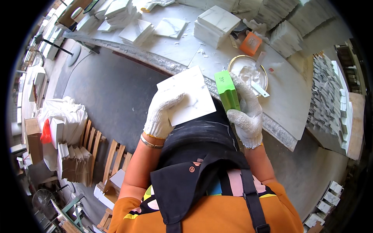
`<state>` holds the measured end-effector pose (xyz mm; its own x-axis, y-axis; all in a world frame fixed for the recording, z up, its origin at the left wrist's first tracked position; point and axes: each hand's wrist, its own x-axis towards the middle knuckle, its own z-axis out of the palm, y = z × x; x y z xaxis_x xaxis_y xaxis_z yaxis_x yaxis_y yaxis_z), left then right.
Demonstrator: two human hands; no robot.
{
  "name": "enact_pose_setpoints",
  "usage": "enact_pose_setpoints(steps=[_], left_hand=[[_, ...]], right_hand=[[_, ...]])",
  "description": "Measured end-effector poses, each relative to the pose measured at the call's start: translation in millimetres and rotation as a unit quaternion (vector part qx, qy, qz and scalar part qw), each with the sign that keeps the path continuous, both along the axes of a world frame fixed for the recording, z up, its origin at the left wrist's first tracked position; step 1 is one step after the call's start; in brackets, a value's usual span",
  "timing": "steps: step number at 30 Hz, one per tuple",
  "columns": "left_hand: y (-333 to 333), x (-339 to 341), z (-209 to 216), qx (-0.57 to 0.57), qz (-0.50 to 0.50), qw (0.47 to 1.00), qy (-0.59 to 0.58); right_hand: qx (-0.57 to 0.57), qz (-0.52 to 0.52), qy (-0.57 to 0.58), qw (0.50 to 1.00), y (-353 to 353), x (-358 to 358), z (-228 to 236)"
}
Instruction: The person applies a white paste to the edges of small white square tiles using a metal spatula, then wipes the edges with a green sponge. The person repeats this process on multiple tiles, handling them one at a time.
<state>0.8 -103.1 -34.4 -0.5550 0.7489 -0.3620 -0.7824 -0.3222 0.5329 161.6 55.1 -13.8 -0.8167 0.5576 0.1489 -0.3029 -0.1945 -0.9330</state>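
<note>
My left hand (164, 110), in a white knit glove, grips a square white marble tile (192, 95) by its left side. The tile has faint grey veins and is tilted over my lap, just off the worktable's front edge. My right hand (248, 116), also gloved, is closed round a green sanding block (226, 90) with a grooved side. The block is to the right of the tile, apart from it. Beyond my right hand sits a round tin (232, 62) of white paste, with a putty knife (259, 88) lying across its rim.
On the stone worktable (283, 112) stand a tile stack (217, 24), a smaller pile (136, 32) and an orange box (250, 43). More tile stacks line the back. Wooden pallets (112, 160) and cartons (75, 163) are on the floor at left; a pallet of grey pieces (325, 93) is at right.
</note>
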Motion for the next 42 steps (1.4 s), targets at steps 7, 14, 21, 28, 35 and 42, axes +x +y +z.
enact_pose_setpoints(steps=[7,14,21,28,35,42], left_hand=[[-1,2,12,0.009,0.002,1.000,0.018],[0,0,8,-0.019,-0.005,0.999,0.048],[-3,-7,-3,-0.012,-0.020,1.000,0.017],[4,1,2,-0.019,0.030,0.999,0.040],[0,-4,14,0.009,-0.023,0.999,0.027],[0,-5,2,-0.015,-0.015,0.999,0.044]], right_hand=[[0.118,0.020,-0.064,0.991,2,4,-19],[0.167,0.017,0.013,0.986,1,-1,8],[0.225,-0.012,-0.126,0.966,18,3,-23],[0.355,0.066,-0.014,0.932,4,-7,28],[0.179,-0.019,-0.034,0.983,19,-6,-9],[0.359,0.033,-0.028,0.932,10,-10,17]])
